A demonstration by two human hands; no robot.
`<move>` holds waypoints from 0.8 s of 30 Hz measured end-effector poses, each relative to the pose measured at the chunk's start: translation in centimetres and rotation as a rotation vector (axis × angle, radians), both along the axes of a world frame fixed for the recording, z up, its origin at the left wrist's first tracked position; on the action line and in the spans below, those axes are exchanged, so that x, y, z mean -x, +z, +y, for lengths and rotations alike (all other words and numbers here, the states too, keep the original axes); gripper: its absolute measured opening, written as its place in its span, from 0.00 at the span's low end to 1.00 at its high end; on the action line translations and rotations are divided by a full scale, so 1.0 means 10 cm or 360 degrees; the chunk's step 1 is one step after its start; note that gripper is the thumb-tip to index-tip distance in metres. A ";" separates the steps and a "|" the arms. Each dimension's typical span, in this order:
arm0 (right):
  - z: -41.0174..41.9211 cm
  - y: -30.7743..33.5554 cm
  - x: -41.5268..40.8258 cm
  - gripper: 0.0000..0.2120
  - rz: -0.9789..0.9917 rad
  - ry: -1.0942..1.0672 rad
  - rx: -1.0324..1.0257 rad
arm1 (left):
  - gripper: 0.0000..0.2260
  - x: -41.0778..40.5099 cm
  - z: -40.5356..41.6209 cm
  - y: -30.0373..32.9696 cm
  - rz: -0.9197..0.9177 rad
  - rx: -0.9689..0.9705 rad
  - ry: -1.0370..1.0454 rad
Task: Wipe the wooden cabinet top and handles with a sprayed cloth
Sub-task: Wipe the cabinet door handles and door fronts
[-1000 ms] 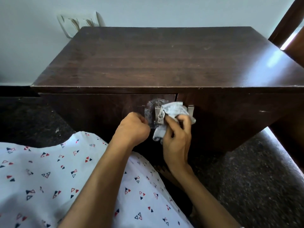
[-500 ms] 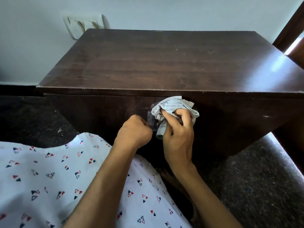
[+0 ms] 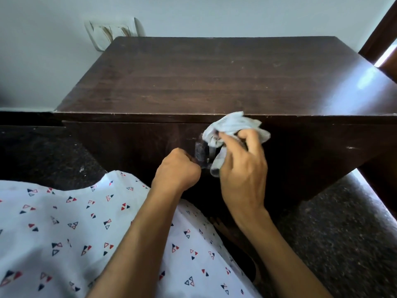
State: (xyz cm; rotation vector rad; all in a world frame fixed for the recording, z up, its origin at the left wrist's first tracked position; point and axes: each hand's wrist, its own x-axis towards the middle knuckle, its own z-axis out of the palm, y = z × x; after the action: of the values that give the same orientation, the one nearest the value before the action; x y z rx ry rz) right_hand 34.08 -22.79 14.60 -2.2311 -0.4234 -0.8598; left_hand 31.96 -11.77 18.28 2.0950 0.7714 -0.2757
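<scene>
wall switch plate (image 3: 111, 32), patterned garment (image 3: 53, 233), dark floor (image 3: 343, 233)

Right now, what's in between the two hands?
In the head view, a metal handle on the cabinet front shows between the left hand and right hand gripping the cloth.

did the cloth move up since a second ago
Yes. The cloth in the right hand has risen from over the metal handle to the cabinet top's front edge; the handle is now uncovered.

dark brown wood-grain cabinet (image 3: 214, 82), pale blue-grey cloth (image 3: 234, 125) with a faint check, white garment (image 3: 64, 233) dotted with small red and navy triangles, speckled dark floor (image 3: 343, 233), off-white wall (image 3: 43, 50), cream switch plate (image 3: 111, 31).
</scene>
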 end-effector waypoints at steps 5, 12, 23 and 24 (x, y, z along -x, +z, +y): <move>0.25 -0.05 0.12 0.12 0.0079 0.0107 0.0197 | 0.11 0.00 0.01 0.01 -0.0006 -0.0107 0.0044; 0.43 -0.16 0.22 0.23 0.0274 0.0092 0.0242 | 0.15 0.06 0.01 0.10 0.0015 -0.0364 0.0238; 0.44 -0.37 0.29 0.25 0.0746 0.0434 0.0077 | 0.11 0.09 -0.02 0.15 0.0074 -0.0426 0.0210; 0.44 -0.36 0.29 0.23 0.0811 0.0457 0.0027 | 0.11 0.09 -0.02 0.16 0.0070 -0.0426 0.0216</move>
State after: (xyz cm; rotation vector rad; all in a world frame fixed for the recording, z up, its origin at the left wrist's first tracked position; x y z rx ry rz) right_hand 31.13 -18.35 11.00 -2.2293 -0.4859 -0.1274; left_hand 31.03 -11.99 19.84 2.2784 1.0189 -0.1510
